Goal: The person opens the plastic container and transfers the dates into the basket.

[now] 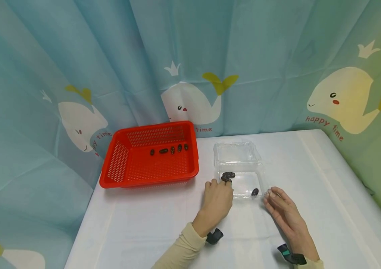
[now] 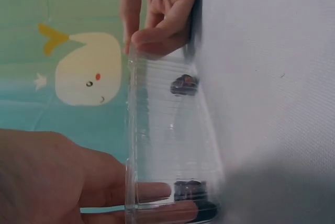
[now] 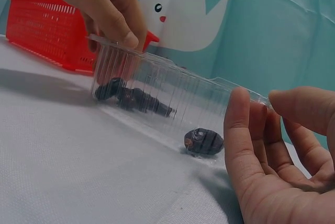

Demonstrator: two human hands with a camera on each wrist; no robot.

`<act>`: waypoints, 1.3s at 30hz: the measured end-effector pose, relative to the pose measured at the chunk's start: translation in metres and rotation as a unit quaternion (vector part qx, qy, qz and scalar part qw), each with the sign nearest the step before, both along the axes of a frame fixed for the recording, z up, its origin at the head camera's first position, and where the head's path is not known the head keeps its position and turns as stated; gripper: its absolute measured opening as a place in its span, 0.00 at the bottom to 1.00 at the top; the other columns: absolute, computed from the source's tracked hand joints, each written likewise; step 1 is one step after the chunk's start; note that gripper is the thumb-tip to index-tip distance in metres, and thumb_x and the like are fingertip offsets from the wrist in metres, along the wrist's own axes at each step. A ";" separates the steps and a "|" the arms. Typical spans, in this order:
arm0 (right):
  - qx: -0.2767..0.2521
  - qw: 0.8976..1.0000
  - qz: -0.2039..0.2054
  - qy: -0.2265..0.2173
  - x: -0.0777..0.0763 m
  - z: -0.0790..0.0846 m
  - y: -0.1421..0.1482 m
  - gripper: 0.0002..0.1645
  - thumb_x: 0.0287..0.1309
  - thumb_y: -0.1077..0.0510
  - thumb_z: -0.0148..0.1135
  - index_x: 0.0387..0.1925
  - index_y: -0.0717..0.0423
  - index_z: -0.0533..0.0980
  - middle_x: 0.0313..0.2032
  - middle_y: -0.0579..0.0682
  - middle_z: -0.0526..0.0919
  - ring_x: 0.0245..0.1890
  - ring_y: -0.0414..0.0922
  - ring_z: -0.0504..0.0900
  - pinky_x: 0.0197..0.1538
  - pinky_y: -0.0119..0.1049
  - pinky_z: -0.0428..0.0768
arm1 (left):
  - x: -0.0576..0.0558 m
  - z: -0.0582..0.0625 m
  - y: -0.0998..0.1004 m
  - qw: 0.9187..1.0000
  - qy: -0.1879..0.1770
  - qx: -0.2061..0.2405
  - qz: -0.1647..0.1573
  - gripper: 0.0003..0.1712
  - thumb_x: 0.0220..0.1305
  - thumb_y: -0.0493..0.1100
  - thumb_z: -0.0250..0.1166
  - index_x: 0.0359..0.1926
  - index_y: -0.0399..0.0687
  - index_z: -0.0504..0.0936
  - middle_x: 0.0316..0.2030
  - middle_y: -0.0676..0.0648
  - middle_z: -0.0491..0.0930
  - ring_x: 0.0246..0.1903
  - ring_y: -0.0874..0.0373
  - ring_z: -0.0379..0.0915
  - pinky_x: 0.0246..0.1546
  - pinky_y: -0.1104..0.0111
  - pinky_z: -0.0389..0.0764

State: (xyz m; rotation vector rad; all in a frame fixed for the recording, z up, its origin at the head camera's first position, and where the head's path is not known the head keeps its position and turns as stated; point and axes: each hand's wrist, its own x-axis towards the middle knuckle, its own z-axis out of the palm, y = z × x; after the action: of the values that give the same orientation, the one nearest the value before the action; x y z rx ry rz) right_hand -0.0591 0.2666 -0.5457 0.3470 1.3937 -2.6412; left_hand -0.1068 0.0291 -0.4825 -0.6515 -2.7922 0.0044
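Observation:
A clear plastic hinged box [image 1: 244, 186] stands on the table, its lid [image 1: 234, 152] folded back. My left hand [image 1: 218, 200] reaches over the near left rim; in the left wrist view its straight fingers [image 2: 152, 192] extend down inside to touch dark oval pieces [image 2: 192, 190] bunched in that corner. The pieces are wrinkled and dark brown, like dates or nuts. Another dark oval piece [image 3: 204, 142] lies alone near the right wall. At the right corner my right hand [image 1: 286, 213] pinches the box rim between thumb and fingers.
A red perforated basket [image 1: 158, 181] stands left of the box, with several dark oval pieces [image 1: 172, 150] spaced in a row inside. A white cloth [image 1: 136, 228] covers the table. A blue-green curtain [image 1: 261, 56] with printed whales hangs behind it.

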 end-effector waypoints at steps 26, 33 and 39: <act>0.000 1.000 0.000 0.006 -0.003 -0.002 0.004 0.13 0.79 0.64 0.50 0.51 0.45 0.77 0.46 0.40 0.81 0.49 0.35 0.84 0.60 0.28 0.83 | -0.026 0.007 -0.016 0.947 -0.245 0.205 0.046 0.10 0.69 0.46 0.64 0.45 0.48 0.87 0.34 0.47 0.86 0.30 0.54 0.78 0.27 0.66 0.73; 0.000 1.000 0.003 0.008 -0.001 -0.003 0.001 0.13 0.79 0.64 0.50 0.52 0.45 0.76 0.45 0.41 0.81 0.49 0.35 0.84 0.60 0.27 0.83 | -0.026 0.009 -0.003 0.970 -0.199 0.101 0.098 0.12 0.67 0.47 0.65 0.44 0.45 0.85 0.34 0.42 0.88 0.32 0.45 0.82 0.33 0.55 0.78; -0.003 1.000 0.004 0.014 -0.001 -0.002 0.001 0.13 0.79 0.65 0.49 0.52 0.46 0.76 0.45 0.41 0.81 0.48 0.35 0.84 0.59 0.27 0.83 | -0.024 0.007 0.001 0.976 -0.180 0.064 0.108 0.14 0.69 0.51 0.65 0.42 0.47 0.90 0.37 0.42 0.87 0.36 0.46 0.81 0.38 0.54 0.79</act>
State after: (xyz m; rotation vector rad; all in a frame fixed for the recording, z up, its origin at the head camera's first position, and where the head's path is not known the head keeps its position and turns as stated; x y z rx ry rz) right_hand -0.0600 0.2676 -0.5476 0.3044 1.3905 -2.6532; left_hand -0.1309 0.0300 -0.4752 -0.3428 -3.1627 -0.2760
